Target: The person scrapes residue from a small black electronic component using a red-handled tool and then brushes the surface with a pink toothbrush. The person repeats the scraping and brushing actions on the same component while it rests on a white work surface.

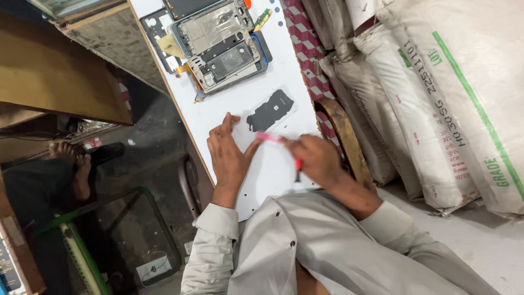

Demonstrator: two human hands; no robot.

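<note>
On the white worktop (256,109), the right hand (314,158) grips a slim pink tool (268,137); the left hand (226,153) lies open beside a flat black plastic cover (270,109), white woven sacks (436,98) alongside

Both arms reach forward from the body, sleeves of pale grey cloth ending at the wrists. The left hand (227,154) lies flat and open, palm down, fingers (225,124) held together and stretched out ahead — the thumb (252,147) spread wide toward the other hand. The right hand (315,159) sits just beside it, curled shut in a loose fist, knuckles up, its outline slightly blurred. The right forearm (357,196) is bare past the cuff and angles inward — the left wrist runs nearly straight back to its sleeve.
</note>
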